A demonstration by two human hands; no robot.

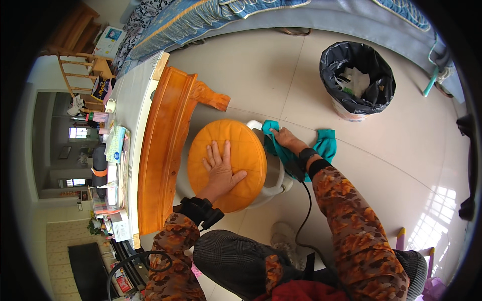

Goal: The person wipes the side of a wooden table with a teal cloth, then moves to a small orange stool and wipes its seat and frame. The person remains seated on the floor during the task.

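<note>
A round stool with an orange padded seat [244, 146] is in front of me, beside the wooden table. My left hand [221, 175] lies flat on the seat with its fingers spread. To the right of the seat, my right hand [288, 139] grips a teal cloth [272, 129] against the stool's white tubular frame [278, 184]. Part of the cloth hangs past my wrist towards the floor. My right forearm and a dark cable hide some of the cloth and the frame.
Left stands a wooden table [162, 150] with a carved leg and a cluttered top. A bin lined with a black bag [329, 62] holds waste at the upper right. A sofa [331, 22] runs along the far side. A purple-and-yellow stool leg [401, 239] shows at lower right.
</note>
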